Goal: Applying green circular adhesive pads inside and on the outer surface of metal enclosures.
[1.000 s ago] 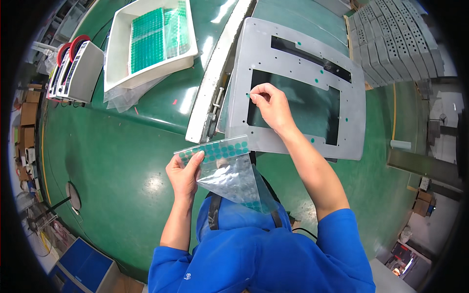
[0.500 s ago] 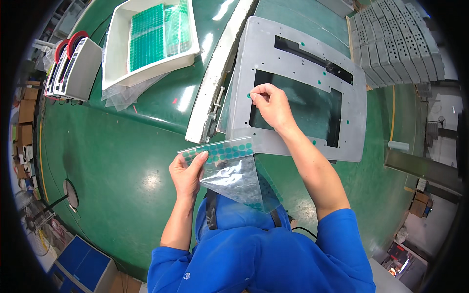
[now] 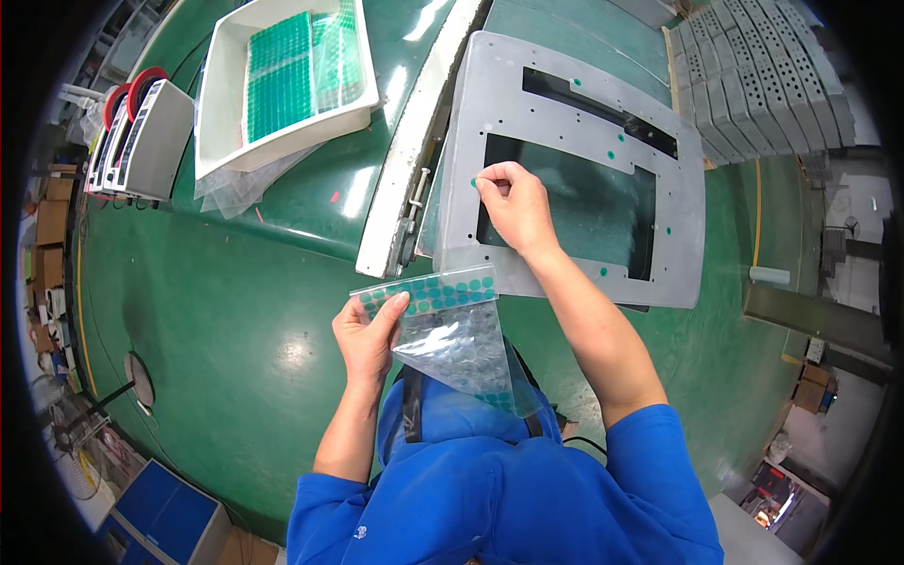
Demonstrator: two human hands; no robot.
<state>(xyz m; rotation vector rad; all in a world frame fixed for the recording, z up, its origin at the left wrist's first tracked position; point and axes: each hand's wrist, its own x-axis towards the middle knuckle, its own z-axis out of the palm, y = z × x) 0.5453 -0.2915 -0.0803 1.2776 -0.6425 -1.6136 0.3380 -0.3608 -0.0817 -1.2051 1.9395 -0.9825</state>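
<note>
My right hand (image 3: 520,209) has its thumb and index finger pinched at a green round sticker (image 3: 475,183), by the left border of a grey metal panel (image 3: 527,118). Whether that sticker touches the panel I cannot tell. Large dark cut-outs and small holes run through the panel, and several green dots (image 3: 669,231) sit on its face. Closer to me, my left hand (image 3: 365,337) grips a clear sheet of green round stickers (image 3: 450,290), thumb on top. Transparent film (image 3: 447,344) hangs below it, in front of my blue clothing.
A white bin (image 3: 221,155) of green sticker sheets stands on the green table at the upper left, atop clear plastic sheets (image 3: 235,193). Left of it are white devices with red rings (image 3: 155,141). Perforated grey metal parts (image 3: 763,80) are stacked at the upper right.
My right hand stays pinched by the panel's left border, its fingers slightly turned. The left hand and sticker sheet have shifted a little to the right.
</note>
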